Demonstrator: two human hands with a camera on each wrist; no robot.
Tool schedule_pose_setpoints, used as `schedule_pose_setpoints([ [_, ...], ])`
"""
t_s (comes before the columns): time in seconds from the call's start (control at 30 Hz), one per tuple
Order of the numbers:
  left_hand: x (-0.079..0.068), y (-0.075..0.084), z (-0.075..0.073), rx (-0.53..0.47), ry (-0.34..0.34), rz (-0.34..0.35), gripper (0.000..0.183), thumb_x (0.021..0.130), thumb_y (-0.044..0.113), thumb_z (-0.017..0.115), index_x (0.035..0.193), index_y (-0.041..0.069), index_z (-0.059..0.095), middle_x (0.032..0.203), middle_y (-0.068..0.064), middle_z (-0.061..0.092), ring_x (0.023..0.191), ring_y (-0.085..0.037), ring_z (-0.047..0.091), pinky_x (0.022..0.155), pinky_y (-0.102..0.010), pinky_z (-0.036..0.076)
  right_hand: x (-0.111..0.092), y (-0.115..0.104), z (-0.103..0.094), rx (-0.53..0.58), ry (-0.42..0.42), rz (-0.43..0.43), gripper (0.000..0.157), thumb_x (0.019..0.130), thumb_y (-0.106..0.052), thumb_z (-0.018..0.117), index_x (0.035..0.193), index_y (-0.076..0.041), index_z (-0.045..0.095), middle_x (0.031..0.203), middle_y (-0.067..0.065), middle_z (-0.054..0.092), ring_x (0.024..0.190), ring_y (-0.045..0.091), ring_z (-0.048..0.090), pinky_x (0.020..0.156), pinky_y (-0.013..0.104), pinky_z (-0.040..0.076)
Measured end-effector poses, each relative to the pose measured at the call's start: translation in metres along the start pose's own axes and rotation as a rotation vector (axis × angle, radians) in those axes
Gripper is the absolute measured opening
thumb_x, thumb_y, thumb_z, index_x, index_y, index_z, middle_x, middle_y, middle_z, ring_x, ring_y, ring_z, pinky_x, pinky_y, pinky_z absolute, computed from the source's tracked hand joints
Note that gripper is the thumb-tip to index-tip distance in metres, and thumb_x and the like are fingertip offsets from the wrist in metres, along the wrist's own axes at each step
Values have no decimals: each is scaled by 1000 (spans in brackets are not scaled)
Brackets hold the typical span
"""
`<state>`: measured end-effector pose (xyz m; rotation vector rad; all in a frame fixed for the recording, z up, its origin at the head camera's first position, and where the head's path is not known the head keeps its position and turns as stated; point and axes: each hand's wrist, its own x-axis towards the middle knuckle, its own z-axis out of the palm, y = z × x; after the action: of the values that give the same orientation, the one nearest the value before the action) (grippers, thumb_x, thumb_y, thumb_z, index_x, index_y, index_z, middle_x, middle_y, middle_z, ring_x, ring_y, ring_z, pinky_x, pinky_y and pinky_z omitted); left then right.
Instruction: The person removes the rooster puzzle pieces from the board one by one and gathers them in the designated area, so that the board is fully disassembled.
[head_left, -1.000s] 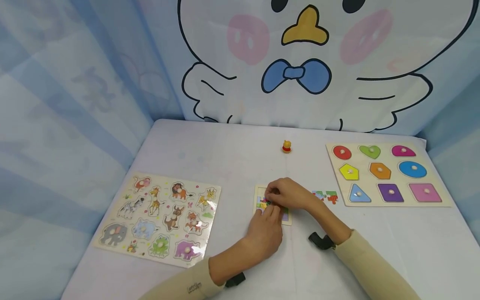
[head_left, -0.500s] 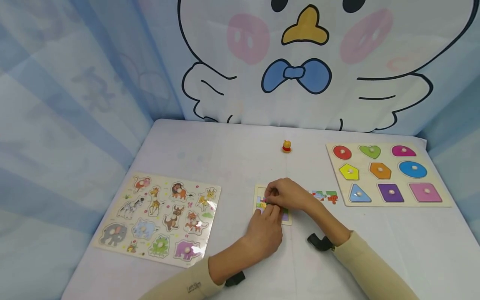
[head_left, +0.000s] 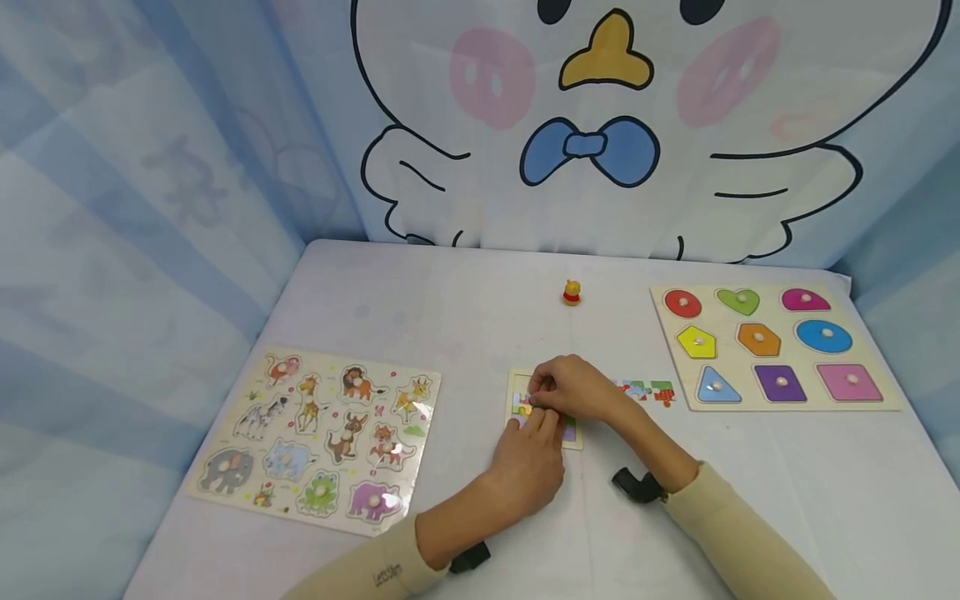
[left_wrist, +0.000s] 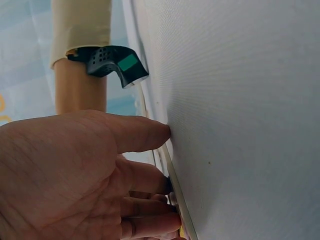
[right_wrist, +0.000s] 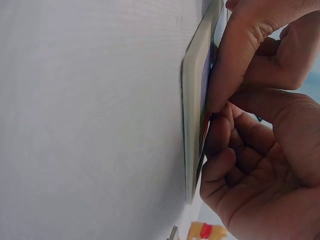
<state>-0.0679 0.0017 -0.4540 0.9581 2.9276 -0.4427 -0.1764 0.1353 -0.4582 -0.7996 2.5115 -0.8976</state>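
A small framed jigsaw puzzle (head_left: pixel 519 382) lies flat at the middle of the table, partly covered by both hands. My left hand (head_left: pixel 528 467) reaches over its near side, fingers extended and touching the puzzle. In the left wrist view, the left thumb (left_wrist: pixel 145 134) is straight and touches the tablecloth beside the frame. From the far right side, my right hand (head_left: pixel 577 387) bends over the puzzle with curled fingers. Its thumb and fingertips pinch at a small jigsaw piece, mostly hidden by the fingers. The wooden frame (right_wrist: pixel 189 125) shows edge-on in the right wrist view.
Loose jigsaw pieces (head_left: pixel 662 392) lie right of the puzzle, partly behind the right forearm. An animal knob puzzle (head_left: pixel 401 372) lies at left, a shape knob puzzle (head_left: pixel 787 407) at right. A small yellow and red figurine (head_left: pixel 572 292) stands farther back.
My right hand and forearm have shifted very slightly left, uncovering a little more of the loose pieces. The left hand stays in place on the puzzle.
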Motion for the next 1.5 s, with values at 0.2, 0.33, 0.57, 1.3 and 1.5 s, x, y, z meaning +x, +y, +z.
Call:
schedule_pose_setpoints([
  [0.2, 0, 0, 0, 0, 4, -5, 62, 96, 47, 54, 144, 8, 49, 122, -3, 46, 107, -17, 40, 72, -29, 44, -1, -1, -1, 21, 18, 5, 9, 87, -18, 74, 80, -16, 70, 67, -9, 60, 62, 10, 53, 63, 31, 46],
  [0.33, -1, 1, 0, 0, 7, -15, 60, 96, 47, 54, 142, 9, 50, 121, -3, 46, 106, -17, 40, 71, -29, 43, -2, 0, -1, 80, 19, 51, 8, 87, -18, 74, 81, -15, 71, 68, -7, 62, 63, 12, 54, 64, 32, 46],
  [0.57, -1, 2, -1, -7, 6, -25, 59, 96, 48, 55, 140, 10, 51, 119, -2, 46, 104, -17, 40, 70, -29, 42, -5, 0, 1, 139, 30, 75, 7, 87, -17, 74, 83, -14, 70, 71, -5, 62, 65, 12, 54, 65, 32, 46],
  [1.3, -1, 5, -2, 36, -41, -16, 60, 98, 47, 51, 146, 10, 48, 123, -4, 46, 106, -18, 39, 70, -27, 44, -13, 3, -2, 223, 59, -26, 4, 90, -13, 72, 88, -10, 75, 80, -6, 70, 64, 11, 58, 58, 26, 48],
  [1.5, -2, 7, -2, 37, -34, -25, 59, 98, 45, 52, 145, 9, 49, 123, -5, 47, 105, -18, 39, 75, -28, 44, -12, 2, -1, 212, 47, -22, 4, 90, -11, 71, 88, -11, 75, 77, -5, 69, 63, 12, 57, 58, 25, 47],
])
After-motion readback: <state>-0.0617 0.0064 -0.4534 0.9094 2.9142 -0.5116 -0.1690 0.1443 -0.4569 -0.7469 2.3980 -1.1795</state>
